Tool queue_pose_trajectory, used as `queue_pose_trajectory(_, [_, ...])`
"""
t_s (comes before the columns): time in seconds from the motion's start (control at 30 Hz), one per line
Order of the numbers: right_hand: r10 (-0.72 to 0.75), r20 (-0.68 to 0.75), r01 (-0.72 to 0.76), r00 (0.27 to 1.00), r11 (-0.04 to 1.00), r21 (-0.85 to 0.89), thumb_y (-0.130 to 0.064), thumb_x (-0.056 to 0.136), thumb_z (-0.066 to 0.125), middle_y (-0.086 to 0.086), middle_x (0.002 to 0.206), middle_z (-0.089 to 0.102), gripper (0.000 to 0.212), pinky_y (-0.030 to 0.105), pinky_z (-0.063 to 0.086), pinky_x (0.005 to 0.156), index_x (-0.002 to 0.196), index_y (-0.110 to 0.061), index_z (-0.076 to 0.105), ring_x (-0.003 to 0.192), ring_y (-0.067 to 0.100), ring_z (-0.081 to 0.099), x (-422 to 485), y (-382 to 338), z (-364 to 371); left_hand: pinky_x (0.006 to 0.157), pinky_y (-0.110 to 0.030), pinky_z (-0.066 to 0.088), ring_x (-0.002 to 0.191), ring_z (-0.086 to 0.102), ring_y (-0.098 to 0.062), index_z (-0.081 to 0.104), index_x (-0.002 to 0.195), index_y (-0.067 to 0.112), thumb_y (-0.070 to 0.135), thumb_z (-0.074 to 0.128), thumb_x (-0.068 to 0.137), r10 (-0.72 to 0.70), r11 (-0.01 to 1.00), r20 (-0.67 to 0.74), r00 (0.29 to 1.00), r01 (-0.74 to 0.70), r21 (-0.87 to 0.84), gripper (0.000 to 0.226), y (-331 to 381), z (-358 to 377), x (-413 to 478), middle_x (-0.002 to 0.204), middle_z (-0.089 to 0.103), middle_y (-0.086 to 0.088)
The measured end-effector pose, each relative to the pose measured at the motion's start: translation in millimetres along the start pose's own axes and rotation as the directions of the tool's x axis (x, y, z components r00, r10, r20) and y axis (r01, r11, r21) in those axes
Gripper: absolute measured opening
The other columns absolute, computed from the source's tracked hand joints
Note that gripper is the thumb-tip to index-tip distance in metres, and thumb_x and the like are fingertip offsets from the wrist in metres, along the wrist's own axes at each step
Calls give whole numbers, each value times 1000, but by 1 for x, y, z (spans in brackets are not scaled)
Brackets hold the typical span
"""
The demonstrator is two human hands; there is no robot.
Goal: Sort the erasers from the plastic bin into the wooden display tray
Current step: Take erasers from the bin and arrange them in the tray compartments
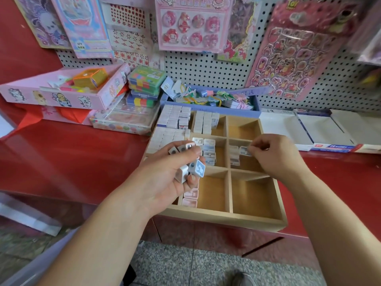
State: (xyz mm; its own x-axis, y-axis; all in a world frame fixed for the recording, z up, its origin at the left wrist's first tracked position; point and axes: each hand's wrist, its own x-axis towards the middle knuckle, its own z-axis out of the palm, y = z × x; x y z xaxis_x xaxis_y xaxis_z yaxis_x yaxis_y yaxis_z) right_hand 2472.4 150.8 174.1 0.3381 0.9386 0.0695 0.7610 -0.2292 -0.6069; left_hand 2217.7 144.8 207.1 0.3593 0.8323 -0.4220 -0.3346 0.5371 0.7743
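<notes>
While red counter [82,157] carries the wooden tray [226,218], left hand [165,176] is curled around a handful of erasers [190,169] over the tray's left side; right hand [276,155] pinches one eraser [245,151] in the middle-row right compartment, just beside others lying there.
</notes>
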Motion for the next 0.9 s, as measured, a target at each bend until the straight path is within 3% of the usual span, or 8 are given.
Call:
queue_pose_trajectory(0.13, [-15, 181, 32, 983, 995, -91, -22, 91, 73, -11, 81, 69, 11, 18, 43, 60, 81, -24, 76, 76, 5, 61, 1, -4, -3, 51, -22, 47, 72, 65, -21, 70, 97, 11, 12, 77, 70, -15, 1000, 3, 1000, 15, 3, 28, -3, 3, 3, 91, 72, -18])
queue_pose_trajectory(0.23, [3, 255, 37, 967, 987, -155, -25, 88, 76, -8, 77, 72, 11, 30, 55, 69, 78, -25, 79, 75, 10, 65, 2, -8, 0, 52, -22, 47, 73, 64, -21, 70, 96, 12, 13, 77, 70, -12, 1000, 8, 1000, 12, 21, 28, -3, 6, 6, 90, 72, -17])
queue_pose_trajectory(0.5, [5, 317, 65, 948, 975, -211, -29, 89, 74, -9, 80, 70, 9, 31, 52, 72, 82, -26, 78, 79, 11, 62, 2, -11, 0, 50, -23, 48, 73, 67, -22, 70, 97, 12, 14, 79, 68, -30, 998, 10, 1000, 29, 48, 31, -9, 15, 11, 89, 72, -17])
queue_pose_trajectory(0.6, [15, 292, 62, 956, 966, -252, -34, 85, 78, -8, 79, 70, 12, 35, 56, 76, 76, -28, 75, 79, 14, 63, 4, -11, 5, 50, -23, 48, 82, 67, -25, 71, 95, 12, 13, 78, 71, -28, 998, 8, 1000, 28, 47, 26, -10, 16, 13, 90, 72, -18])
queue_pose_trajectory(0.7, [38, 245, 34, 969, 959, -283, -36, 81, 82, -7, 77, 68, 19, 36, 56, 74, 71, -27, 69, 78, 17, 63, 4, -9, 10, 50, -23, 48, 76, 68, -22, 70, 98, 13, 14, 79, 69, -28, 998, 21, 999, 27, 57, 30, -13, 18, 14, 91, 72, -18])
queue_pose_trajectory(0.77, [-20, 163, 51, 986, 981, -187, -31, 83, 81, -7, 74, 67, 19, 32, 54, 69, 71, -26, 66, 75, 15, 63, 3, -10, 7, 50, -23, 48, 72, 68, -20, 70, 100, 13, 15, 79, 68, -31, 997, 29, 999, 29, 67, 33, -14, 18, 14, 91, 72, -18])
queue_pose_trajectory(0.83, [-118, 54, 116, 992, 993, 36, -24, 89, 75, -8, 72, 68, 15, 23, 49, 61, 76, -26, 69, 69, 11, 61, -1, -18, -1, 50, -23, 48, 73, 68, -21, 70, 102, 14, 16, 79, 68, -36, 996, 41, 999, 32, 83, 35, -14, 17, 15, 91, 72, -19])
queue_pose_trajectory(0.9, [-187, 111, 141, 976, 933, 331, -23, 94, 70, -7, 73, 72, 12, 18, 47, 58, 83, -21, 74, 61, 11, 57, -9, -33, -9, 50, -23, 48, 75, 67, -21, 69, 107, 13, 17, 79, 67, -39, 994, 56, 998, 33, 109, 41, -14, 16, 15, 90, 72, -18])
